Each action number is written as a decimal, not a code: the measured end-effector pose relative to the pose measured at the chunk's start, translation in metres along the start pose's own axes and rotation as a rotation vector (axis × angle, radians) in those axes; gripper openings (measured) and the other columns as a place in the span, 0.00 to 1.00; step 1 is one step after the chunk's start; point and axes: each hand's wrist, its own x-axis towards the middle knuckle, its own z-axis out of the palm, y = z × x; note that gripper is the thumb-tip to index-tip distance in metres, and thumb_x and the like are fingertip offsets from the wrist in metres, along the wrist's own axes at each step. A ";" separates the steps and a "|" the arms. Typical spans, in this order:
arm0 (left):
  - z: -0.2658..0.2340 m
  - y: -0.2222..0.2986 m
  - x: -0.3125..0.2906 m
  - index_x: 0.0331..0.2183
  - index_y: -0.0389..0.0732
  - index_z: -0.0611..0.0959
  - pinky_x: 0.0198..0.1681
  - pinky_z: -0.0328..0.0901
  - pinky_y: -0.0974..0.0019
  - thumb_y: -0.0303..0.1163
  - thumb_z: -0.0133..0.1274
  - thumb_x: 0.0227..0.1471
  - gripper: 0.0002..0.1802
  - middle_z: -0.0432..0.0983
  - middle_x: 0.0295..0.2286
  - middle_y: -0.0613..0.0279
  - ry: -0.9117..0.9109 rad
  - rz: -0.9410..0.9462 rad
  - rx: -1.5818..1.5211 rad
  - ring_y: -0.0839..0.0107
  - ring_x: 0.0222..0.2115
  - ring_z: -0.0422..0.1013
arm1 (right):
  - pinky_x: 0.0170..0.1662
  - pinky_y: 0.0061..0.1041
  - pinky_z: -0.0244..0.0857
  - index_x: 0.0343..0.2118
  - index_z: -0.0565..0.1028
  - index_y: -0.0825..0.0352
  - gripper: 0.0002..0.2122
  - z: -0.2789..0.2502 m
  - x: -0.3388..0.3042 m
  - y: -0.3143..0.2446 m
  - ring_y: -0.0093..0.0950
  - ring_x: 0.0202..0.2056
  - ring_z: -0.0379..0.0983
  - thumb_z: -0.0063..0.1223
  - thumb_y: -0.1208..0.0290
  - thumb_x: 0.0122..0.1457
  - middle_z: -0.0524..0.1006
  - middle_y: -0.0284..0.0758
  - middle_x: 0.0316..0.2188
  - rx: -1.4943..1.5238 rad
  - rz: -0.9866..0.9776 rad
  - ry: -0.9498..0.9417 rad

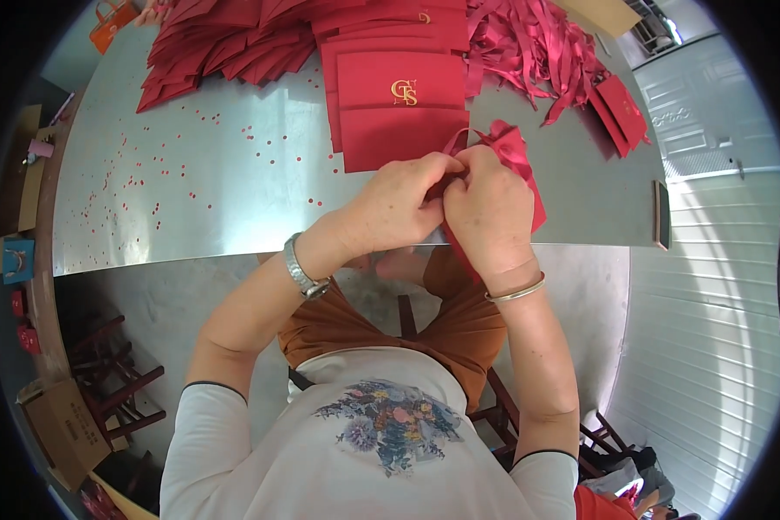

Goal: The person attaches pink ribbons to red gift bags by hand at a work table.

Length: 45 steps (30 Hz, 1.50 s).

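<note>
Both of my hands meet at the table's near edge over a red paper bag (538,201), whose side shows beyond my right hand. A red ribbon (513,149) loops up from it. My left hand (403,198) is closed, thumb and fingers pinching at the ribbon. Beside it my right hand (487,201) is closed too, knuckles up, its fingers curled on the same ribbon. The exact grip between the fingertips is hidden. Just past my left hand lies a row of overlapping flat red bags (399,139), the nearest ones bearing a gold emblem.
A fanned heap of red bags (225,43) covers the far left of the metal table (260,208). Loose red ribbons (529,52) pile at the far right, near more red bags (620,113). Small red paper dots are scattered at left. Wooden stools (117,381) stand below.
</note>
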 end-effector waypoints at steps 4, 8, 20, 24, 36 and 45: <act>-0.003 0.001 0.000 0.47 0.36 0.75 0.31 0.68 0.66 0.22 0.55 0.43 0.24 0.77 0.33 0.53 -0.015 -0.008 -0.040 0.62 0.28 0.74 | 0.31 0.38 0.70 0.32 0.74 0.66 0.05 -0.007 0.002 0.010 0.42 0.28 0.77 0.53 0.75 0.51 0.78 0.41 0.23 0.066 -0.077 0.011; -0.009 0.011 0.001 0.48 0.35 0.75 0.35 0.68 0.68 0.25 0.53 0.50 0.21 0.78 0.33 0.57 -0.103 -0.022 -0.017 0.66 0.30 0.73 | 0.30 0.38 0.70 0.32 0.74 0.66 0.06 -0.016 -0.007 0.016 0.41 0.28 0.77 0.56 0.74 0.52 0.78 0.41 0.23 0.074 -0.151 0.068; -0.042 0.028 0.039 0.31 0.39 0.83 0.38 0.67 0.64 0.27 0.56 0.47 0.06 0.76 0.31 0.58 -0.408 0.017 0.117 0.62 0.34 0.73 | 0.27 0.34 0.68 0.29 0.73 0.65 0.10 -0.021 -0.027 0.019 0.37 0.25 0.75 0.64 0.73 0.47 0.76 0.38 0.21 0.105 -0.320 0.123; -0.041 0.037 0.037 0.30 0.43 0.83 0.37 0.68 0.57 0.30 0.55 0.46 0.06 0.75 0.32 0.59 -0.400 0.069 0.310 0.59 0.36 0.73 | 0.27 0.35 0.68 0.29 0.73 0.64 0.10 -0.019 -0.026 0.023 0.37 0.24 0.74 0.65 0.72 0.46 0.76 0.36 0.21 0.098 -0.377 0.156; -0.037 0.023 0.022 0.31 0.39 0.79 0.38 0.68 0.53 0.28 0.52 0.47 0.06 0.74 0.33 0.57 -0.267 0.069 0.388 0.56 0.38 0.73 | 0.28 0.37 0.69 0.33 0.72 0.64 0.06 -0.003 -0.027 0.016 0.39 0.27 0.75 0.56 0.77 0.52 0.76 0.39 0.23 0.230 -0.352 0.229; -0.044 0.016 0.011 0.29 0.39 0.77 0.32 0.69 0.54 0.22 0.51 0.44 0.06 0.71 0.31 0.58 -0.152 0.163 0.576 0.56 0.36 0.71 | 0.48 0.40 0.59 0.47 0.69 0.71 0.26 -0.009 -0.045 0.031 0.43 0.45 0.68 0.66 0.69 0.44 0.73 0.42 0.42 0.041 -0.367 0.513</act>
